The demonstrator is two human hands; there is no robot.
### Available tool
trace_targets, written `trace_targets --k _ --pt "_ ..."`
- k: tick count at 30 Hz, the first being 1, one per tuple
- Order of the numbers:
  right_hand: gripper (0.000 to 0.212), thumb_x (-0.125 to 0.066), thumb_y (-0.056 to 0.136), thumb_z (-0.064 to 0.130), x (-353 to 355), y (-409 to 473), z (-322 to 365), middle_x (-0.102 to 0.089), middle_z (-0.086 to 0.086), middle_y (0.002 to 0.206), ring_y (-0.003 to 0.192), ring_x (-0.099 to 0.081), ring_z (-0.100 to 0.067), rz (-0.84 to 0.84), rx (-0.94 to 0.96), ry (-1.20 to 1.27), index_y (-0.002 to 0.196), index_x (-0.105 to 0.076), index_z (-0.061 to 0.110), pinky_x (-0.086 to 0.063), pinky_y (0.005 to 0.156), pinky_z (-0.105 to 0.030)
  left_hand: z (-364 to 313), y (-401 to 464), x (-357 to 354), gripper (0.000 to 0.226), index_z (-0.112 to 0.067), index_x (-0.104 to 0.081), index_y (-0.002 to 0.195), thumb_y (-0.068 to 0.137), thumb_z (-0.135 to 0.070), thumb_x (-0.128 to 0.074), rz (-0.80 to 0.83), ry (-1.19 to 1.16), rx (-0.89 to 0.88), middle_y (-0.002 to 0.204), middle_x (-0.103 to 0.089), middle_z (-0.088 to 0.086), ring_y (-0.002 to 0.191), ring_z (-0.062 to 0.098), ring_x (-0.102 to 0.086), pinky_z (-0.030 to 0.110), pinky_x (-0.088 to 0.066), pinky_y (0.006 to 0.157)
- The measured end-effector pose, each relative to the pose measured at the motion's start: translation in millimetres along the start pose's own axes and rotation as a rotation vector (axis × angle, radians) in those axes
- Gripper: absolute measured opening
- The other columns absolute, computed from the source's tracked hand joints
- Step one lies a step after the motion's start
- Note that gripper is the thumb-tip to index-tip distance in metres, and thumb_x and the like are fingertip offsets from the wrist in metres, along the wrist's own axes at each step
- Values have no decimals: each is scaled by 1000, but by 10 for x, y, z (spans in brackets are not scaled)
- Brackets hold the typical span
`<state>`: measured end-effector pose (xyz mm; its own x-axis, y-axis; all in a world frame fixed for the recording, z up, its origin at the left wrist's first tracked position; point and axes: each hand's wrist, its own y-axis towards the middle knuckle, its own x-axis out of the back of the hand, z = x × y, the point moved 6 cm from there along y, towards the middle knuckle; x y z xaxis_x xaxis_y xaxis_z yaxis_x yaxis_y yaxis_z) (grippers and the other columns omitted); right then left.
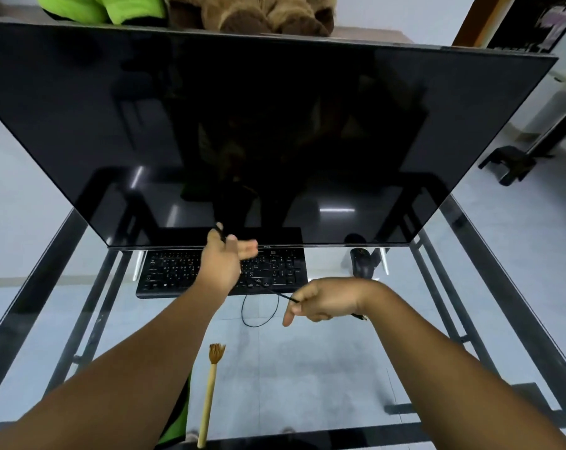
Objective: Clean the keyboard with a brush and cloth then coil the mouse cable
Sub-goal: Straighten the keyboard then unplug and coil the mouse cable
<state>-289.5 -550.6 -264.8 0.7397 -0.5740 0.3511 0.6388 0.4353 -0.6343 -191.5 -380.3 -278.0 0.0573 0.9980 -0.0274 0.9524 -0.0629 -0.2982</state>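
A black keyboard (177, 271) lies on the glass desk under the screen's lower edge. My left hand (224, 258) hovers over its middle and holds a strand of thin black cable between thumb and fingers. My right hand (323, 302) pinches the same cable (258, 315) nearer to me; a loop of it hangs down onto the glass in front of the keyboard. The black mouse (361, 263) sits to the right of the keyboard. A wooden brush (210, 391) with brown bristles lies on the glass near the front edge. No cloth is in view.
A large dark screen (258, 131) fills the upper half and overhangs the keyboard. The glass desk (356, 368) has a black metal frame. Plush toys, brown and green, sit behind the screen's top. A black stand foot (509, 164) is on the floor at right.
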Motion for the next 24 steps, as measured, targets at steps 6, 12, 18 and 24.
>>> trace_targets --k 6,12,18,24 --pt "22 -53 99 33 474 -206 273 -41 10 59 57 -34 -9 -277 236 140 100 -73 24 -32 59 -33 352 -353 -412 48 0 -54 128 107 -33 -26 520 283 161 50 -50 10 41 14 -41 25 -38 55" --pt "13 -67 92 20 759 -158 114 -59 16 57 53 -49 3 -781 261 310 90 -72 9 -41 57 -11 210 -508 -537 44 -8 -57 85 98 -45 -38 617 -295 327 43 -29 1 38 14 -23 31 -48 66" --pt "4 -75 84 24 856 -127 -46 -60 4 79 65 -54 -3 -930 197 -48 86 -78 22 -44 67 -14 94 -456 -452 35 -15 -49 73 102 -31 -38 619 -420 303 67 -42 2 63 16 -41 33 -45 74" --pt "9 -71 87 8 847 -62 -68 -69 -18 77 58 -67 -15 -909 258 420 95 -67 10 -54 58 -25 38 -491 -511 37 -16 -46 72 103 -33 -35 600 -440 311 68 -36 0 63 14 -35 26 -40 68"
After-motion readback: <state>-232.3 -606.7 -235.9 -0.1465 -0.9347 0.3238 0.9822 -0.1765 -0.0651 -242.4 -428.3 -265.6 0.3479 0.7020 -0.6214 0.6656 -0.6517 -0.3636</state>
